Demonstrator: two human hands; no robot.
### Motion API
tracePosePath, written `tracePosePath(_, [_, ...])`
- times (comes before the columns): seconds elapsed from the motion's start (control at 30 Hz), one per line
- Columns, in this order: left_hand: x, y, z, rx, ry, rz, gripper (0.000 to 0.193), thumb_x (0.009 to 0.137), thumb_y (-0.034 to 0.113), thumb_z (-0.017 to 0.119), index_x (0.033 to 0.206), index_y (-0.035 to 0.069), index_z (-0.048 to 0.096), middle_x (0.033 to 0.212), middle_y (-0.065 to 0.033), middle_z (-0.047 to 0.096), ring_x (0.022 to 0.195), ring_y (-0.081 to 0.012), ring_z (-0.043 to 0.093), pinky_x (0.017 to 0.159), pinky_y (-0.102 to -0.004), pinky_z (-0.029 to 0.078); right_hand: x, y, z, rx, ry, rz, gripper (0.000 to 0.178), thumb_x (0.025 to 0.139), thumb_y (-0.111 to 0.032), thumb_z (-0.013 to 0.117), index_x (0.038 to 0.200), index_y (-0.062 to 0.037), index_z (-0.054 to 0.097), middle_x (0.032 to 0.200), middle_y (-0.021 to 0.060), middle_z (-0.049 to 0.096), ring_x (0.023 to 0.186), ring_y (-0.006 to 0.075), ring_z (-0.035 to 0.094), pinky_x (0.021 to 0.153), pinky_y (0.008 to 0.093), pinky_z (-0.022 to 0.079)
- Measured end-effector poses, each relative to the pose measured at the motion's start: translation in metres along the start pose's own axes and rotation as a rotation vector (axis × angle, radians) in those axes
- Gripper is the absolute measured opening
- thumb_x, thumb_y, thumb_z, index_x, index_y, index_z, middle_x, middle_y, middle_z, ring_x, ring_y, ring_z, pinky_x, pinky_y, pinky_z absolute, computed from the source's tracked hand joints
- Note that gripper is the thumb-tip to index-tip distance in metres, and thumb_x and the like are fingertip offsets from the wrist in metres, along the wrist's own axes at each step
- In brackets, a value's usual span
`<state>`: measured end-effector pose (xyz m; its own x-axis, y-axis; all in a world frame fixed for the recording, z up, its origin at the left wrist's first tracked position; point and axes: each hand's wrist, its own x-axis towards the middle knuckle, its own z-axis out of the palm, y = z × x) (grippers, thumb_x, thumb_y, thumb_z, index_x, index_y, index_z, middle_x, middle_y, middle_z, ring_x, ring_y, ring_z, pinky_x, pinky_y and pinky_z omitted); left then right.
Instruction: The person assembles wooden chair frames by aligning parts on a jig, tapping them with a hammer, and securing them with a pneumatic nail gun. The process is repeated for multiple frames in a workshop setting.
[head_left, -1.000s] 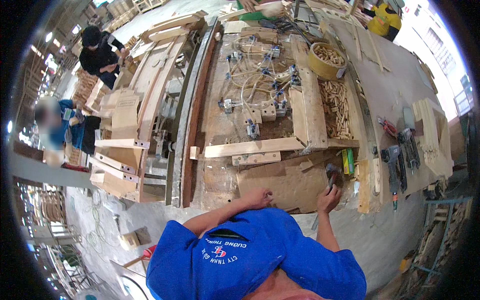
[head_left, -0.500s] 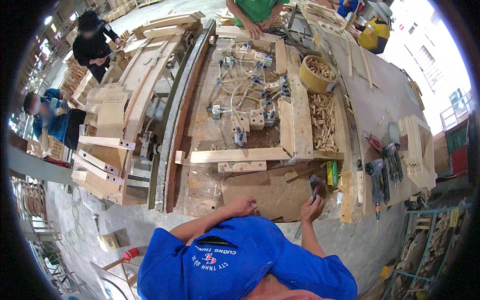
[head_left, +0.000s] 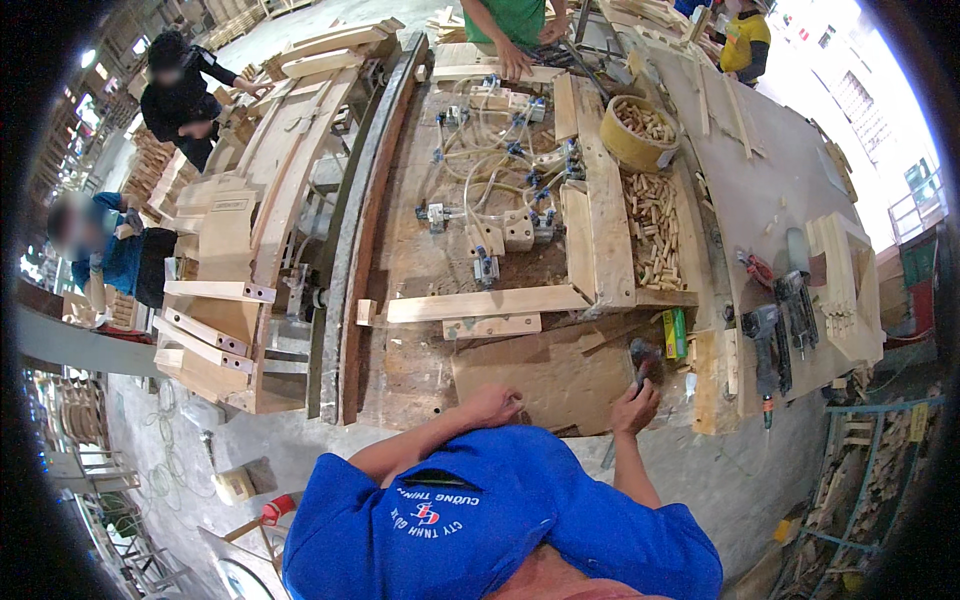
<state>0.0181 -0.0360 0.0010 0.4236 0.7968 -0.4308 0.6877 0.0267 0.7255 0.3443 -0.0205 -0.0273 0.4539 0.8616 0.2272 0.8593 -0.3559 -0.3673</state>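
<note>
Grey-headed hammer (head_left: 642, 354) in the right fingers (head_left: 646, 394)

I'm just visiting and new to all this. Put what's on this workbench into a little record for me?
left hand: by the cardboard sheet; too small to tell if it holds anything
right hand: gripping a hammer, head pointing away from the wearer
bench middle: clear tubes and metal fittings, with a wooden bar nearer the wearer
bench right: yellow tub of dowels; more loose dowels
far end: person in green
</note>
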Motion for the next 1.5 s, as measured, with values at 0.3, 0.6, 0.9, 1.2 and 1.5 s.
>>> tracePosePath(0.3, [0.002, -0.002, -0.001, -0.046, 0.016, 0.004, 0.040, 0.096, 0.037, 0.063, 0.119, 0.006, 0.072, 0.106, -0.0215, 0.075, 0.100, -0.0416, 0.071, 0.089, -0.0497, 0.056, 0.001, 0.004, 0.003, -0.064, -0.022, 0.034, 0.036, 0.100, -0.026, 0.058, 0.128, -0.0032, 0.058, 0.125, 0.0241, 0.058, 0.115, 0.0456, 0.056, 0.095, 0.0555, 0.046])
tracePosePath(0.6, [0.002, -0.011, 0.003, -0.028, 0.047, 0.059, 0.037, 0.094, 0.035, 0.064, 0.116, 0.008, 0.075, 0.108, -0.0215, 0.075, 0.102, -0.0414, 0.071, 0.091, -0.0496, 0.056, 0.004, 0.007, 0.007, 0.010, 0.009, -0.031, 0.032, 0.098, -0.022, 0.059, 0.124, -0.0025, 0.060, 0.122, 0.0234, 0.061, 0.115, 0.0451, 0.056, 0.097, 0.0536, 0.045])
tracePosePath(0.9, [0.006, -0.006, 0.006, 0.014, 0.029, -0.016, 0.035, 0.091, 0.035, 0.065, 0.115, 0.011, 0.075, 0.106, -0.0227, 0.074, 0.099, -0.0440, 0.070, 0.086, -0.0546, 0.055, -0.004, 0.014, 0.008, -0.023, 0.060, -0.067, 0.033, 0.099, -0.023, 0.058, 0.122, 0.0003, 0.061, 0.119, 0.0251, 0.061, 0.111, 0.0464, 0.057, 0.095, 0.0528, 0.046])
tracePosePath(1.2, [-0.008, 0.016, -0.040, -0.008, 0.134, 0.130, 0.033, 0.092, 0.033, 0.065, 0.108, 0.005, 0.072, 0.098, -0.0209, 0.072, 0.091, -0.0363, 0.070, 0.080, -0.0495, 0.053, -0.008, 0.030, 0.038, 0.138, 0.333, -0.210, 0.032, 0.095, -0.013, 0.063, 0.123, 0.0035, 0.062, 0.113, 0.0271, 0.063, 0.107, 0.0469, 0.058, 0.094, 0.0540, 0.047])
tracePosePath(1.5, [-0.078, 0.177, -0.292, -0.199, 0.905, 0.657, 0.031, 0.101, 0.022, 0.067, 0.125, 0.002, 0.065, 0.104, -0.0096, 0.070, 0.095, -0.0166, 0.066, 0.083, -0.0356, 0.053, 0.000, 0.001, 0.036, 0.001, 0.286, -0.128, 0.036, 0.096, -0.026, 0.063, 0.125, -0.0040, 0.064, 0.115, 0.0242, 0.064, 0.108, 0.0437, 0.061, 0.092, 0.0540, 0.049])
